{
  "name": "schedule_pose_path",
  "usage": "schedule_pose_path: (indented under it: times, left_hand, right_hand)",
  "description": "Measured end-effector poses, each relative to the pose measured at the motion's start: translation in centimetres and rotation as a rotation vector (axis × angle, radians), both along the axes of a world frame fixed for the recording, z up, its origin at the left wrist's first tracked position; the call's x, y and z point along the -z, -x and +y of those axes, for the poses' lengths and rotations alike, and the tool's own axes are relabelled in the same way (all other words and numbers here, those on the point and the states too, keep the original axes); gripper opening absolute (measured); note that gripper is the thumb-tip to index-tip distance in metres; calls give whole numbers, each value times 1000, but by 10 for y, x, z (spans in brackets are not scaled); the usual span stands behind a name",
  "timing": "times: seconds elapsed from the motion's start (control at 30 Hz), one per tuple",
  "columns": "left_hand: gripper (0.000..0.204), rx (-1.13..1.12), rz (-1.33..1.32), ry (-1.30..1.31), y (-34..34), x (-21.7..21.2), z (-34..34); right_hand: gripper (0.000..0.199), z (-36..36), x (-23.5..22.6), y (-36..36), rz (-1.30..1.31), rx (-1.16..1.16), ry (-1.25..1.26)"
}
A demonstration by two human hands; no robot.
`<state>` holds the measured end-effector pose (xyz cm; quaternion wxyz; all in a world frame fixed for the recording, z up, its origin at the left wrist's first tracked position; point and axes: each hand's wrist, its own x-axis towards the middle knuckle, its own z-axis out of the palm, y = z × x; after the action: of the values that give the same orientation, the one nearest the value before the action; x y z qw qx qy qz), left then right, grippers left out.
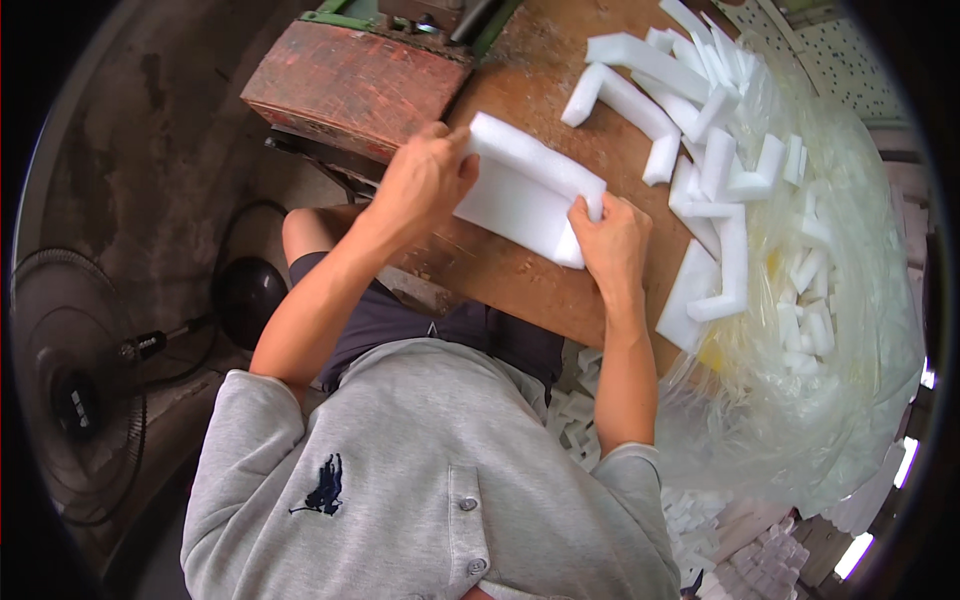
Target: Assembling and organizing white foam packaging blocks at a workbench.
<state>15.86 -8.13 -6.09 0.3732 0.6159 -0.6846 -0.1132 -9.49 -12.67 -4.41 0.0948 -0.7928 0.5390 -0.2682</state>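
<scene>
A white foam piece [512, 205], a flat sheet with a raised rim along its far side and ends, lies over the front part of a wooden table [510, 75]. My left hand [430, 175] is closed at its left end, fingers curled and partly hiding that end. At the right corner, my right hand [615, 240] grips the raised rim between thumb and fingers. Closest to the right hand is a loose U-shaped foam strip [635, 115], lying farther back on the tabletop.
Several more white foam strips [725, 250] lie along the right of the table, against a large clear plastic bag [830, 400] containing foam pieces. A worn red block-like machine part [350, 85] stands at the back left. A black fan [80, 390] is at the far left.
</scene>
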Motion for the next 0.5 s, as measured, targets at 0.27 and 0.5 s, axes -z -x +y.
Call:
schedule_pose_path:
  times: [0.27, 0.5]
  left_hand:
    - [53, 437, -36, 266, 115, -67, 95]
    - [69, 297, -154, 103, 58, -30, 11]
  right_hand:
    - [28, 4, -13, 37, 102, 14, -65]
    - [20, 7, -9, 26, 109, 14, -40]
